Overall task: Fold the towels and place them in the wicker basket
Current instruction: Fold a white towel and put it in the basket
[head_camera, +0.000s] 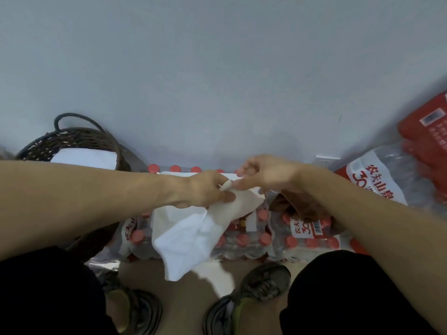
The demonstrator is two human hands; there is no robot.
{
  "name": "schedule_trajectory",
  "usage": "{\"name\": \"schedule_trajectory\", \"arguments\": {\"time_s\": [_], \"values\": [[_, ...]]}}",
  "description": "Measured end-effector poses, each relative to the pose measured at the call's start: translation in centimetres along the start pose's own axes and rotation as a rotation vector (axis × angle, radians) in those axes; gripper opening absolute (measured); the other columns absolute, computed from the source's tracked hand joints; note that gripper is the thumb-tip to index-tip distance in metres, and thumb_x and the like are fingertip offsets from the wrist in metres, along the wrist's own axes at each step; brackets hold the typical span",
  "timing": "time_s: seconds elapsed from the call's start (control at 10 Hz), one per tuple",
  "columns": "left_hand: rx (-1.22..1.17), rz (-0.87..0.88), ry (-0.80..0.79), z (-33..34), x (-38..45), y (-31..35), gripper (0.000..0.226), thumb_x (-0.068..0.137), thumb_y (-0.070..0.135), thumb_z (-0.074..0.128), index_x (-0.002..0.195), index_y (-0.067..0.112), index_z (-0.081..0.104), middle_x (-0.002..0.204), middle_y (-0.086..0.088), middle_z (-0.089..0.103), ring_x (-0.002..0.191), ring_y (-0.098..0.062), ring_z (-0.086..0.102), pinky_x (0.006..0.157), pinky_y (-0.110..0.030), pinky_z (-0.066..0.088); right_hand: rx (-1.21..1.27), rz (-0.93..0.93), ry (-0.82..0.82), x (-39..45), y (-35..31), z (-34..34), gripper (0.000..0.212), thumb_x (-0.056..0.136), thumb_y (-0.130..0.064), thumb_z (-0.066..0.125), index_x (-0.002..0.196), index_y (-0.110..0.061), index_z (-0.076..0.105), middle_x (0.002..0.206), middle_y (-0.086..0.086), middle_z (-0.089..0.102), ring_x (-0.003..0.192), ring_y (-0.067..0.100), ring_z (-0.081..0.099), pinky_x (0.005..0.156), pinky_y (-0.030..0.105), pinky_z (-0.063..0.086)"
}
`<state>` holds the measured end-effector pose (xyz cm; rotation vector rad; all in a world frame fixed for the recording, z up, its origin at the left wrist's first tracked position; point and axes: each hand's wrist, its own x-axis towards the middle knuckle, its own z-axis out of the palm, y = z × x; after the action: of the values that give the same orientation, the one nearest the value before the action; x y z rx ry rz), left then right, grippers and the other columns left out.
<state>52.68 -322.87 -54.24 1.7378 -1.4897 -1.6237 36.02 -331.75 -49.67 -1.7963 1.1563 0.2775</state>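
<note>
A white towel [191,238] hangs in front of me, bunched at its top edge. My left hand [205,189] grips that top edge. Close beside it, my right hand [263,175] pinches the towel's corner between curled fingers. The towel's lower part drapes down over shrink-wrapped packs of water bottles [244,240]. At the left against the wall stands a dark wicker basket [72,141] with a handle. A folded white towel [87,158] lies inside it. A brown cloth [297,204] sits on the bottle packs under my right forearm.
Several packs of red-capped bottles fill the floor along the grey wall [217,81]. More bottle packs and a red carton [428,131] pile up at the right. My two shoes [261,284] stand on the beige floor below.
</note>
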Motion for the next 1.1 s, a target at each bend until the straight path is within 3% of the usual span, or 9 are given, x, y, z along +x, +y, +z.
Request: {"name": "schedule_trajectory", "arguments": {"time_s": [0.1, 0.2, 0.3, 0.5, 0.6, 0.7, 0.8, 0.9, 1.1], "values": [[-0.067, 0.006, 0.004, -0.6, 0.1, 0.3, 0.013, 0.091, 0.022, 0.068, 0.079, 0.025, 0.069, 0.073, 0.01, 0.067, 0.065, -0.002, 0.062, 0.054, -0.016, 0.049, 0.026, -0.152, -0.141, 0.4, -0.4, 0.2, 0.054, 0.07, -0.023, 0.086, 0.116, -0.032, 0.06, 0.117, -0.01, 0.066, 0.113, 0.011, 0.06, 0.096, 0.027, 0.048], [-0.099, -0.02, 0.025, -0.7, 0.1, 0.3, 0.007, 0.089, 0.02, 0.071, 0.082, 0.021, 0.07, 0.076, 0.003, 0.07, 0.072, -0.013, 0.066, 0.066, -0.028, 0.056, 0.024, -0.153, -0.114, 1.3, -0.6, 1.2, 0.046, 0.074, -0.03, 0.086, 0.114, -0.03, 0.064, 0.109, -0.007, 0.069, 0.099, 0.011, 0.066, 0.081, 0.024, 0.052], [-0.136, -0.062, 0.043, -0.4, 0.0, 0.0, 0.01, 0.089, 0.018, 0.07, 0.099, 0.014, 0.069, 0.103, -0.017, 0.073, 0.099, -0.031, 0.07, 0.091, -0.047, 0.055, 0.039, -0.156, -0.051, 1.6, -0.1, 1.7, 0.045, 0.075, -0.037, 0.084, 0.115, -0.023, 0.067, 0.106, 0.0, 0.07, 0.094, 0.012, 0.066, 0.075, 0.022, 0.05], [-0.293, -0.122, 0.066, -0.9, 0.2, -0.5, 0.035, 0.086, 0.028, 0.075, 0.113, 0.01, 0.06, 0.103, -0.009, 0.074, 0.093, -0.023, 0.073, 0.085, -0.036, 0.059, 0.136, -0.119, 0.025, 1.6, 1.3, 1.5, 0.017, 0.091, -0.034, 0.069, 0.09, -0.017, 0.07, 0.085, -0.002, 0.069, 0.076, 0.012, 0.065, 0.063, 0.026, 0.052], [-0.278, -0.129, -0.034, -1.1, 0.1, -0.7, 0.039, 0.079, 0.026, 0.081, 0.113, 0.012, 0.067, 0.102, -0.007, 0.075, 0.093, -0.023, 0.073, 0.084, -0.037, 0.059, 0.175, -0.061, 0.072, 1.7, 1.7, 1.4, 0.026, 0.098, -0.033, 0.058, 0.076, -0.019, 0.06, 0.078, -0.002, 0.063, 0.069, 0.014, 0.06, 0.056, 0.027, 0.047], [-0.121, -0.181, -0.151, -1.0, -0.8, -1.5, 0.043, 0.07, 0.025, 0.088, 0.109, 0.017, 0.07, 0.097, -0.005, 0.076, 0.088, -0.023, 0.073, 0.075, -0.036, 0.06, 0.295, 0.019, 0.099, 1.8, 2.3, 1.0, 0.025, 0.102, -0.028, 0.051, 0.083, -0.014, 0.057, 0.087, 0.005, 0.061, 0.077, 0.021, 0.058, 0.064, 0.033, 0.049], [0.092, -0.278, -0.22, -1.7, -1.8, -2.7, 0.054, 0.063, 0.03, 0.091, 0.11, 0.016, 0.069, 0.102, -0.005, 0.075, 0.096, -0.027, 0.071, 0.085, -0.045, 0.059, 0.507, 0.129, 0.146, 1.7, 3.7, 0.5, 0.027, 0.103, -0.02, 0.049, 0.117, 0.001, 0.057, 0.113, 0.015, 0.065, 0.094, 0.027, 0.062, 0.08, 0.04, 0.054], [0.225, -0.371, -0.27, -3.3, -2.8, -3.9, 0.055, 0.063, 0.032, 0.091, 0.11, 0.016, 0.068, 0.101, -0.003, 0.074, 0.095, -0.023, 0.071, 0.082, -0.04, 0.06, 0.702, 0.224, 0.12, 1.0, 5.7, 0.3, 0.032, 0.104, -0.018, 0.042, 0.127, 0.002, 0.054, 0.125, 0.019, 0.063, 0.111, 0.027, 0.061, 0.1, 0.05, 0.05], [0.478, -0.434, -0.213, -6.8, -4.6, -7.6, 0.073, 0.065, 0.055, 0.085, 0.123, 0.017, 0.063, 0.11, -0.004, 0.072, 0.105, -0.025, 0.068, 0.093, -0.046, 0.055, 0.807, 0.269, -0.05, -0.9, 9.8, 0.8, 0.039, 0.107, -0.026, 0.031, 0.128, -0.009, 0.058, 0.125, 0.015, 0.067, 0.118, 0.032, 0.063, 0.102, 0.047, 0.049]]}}
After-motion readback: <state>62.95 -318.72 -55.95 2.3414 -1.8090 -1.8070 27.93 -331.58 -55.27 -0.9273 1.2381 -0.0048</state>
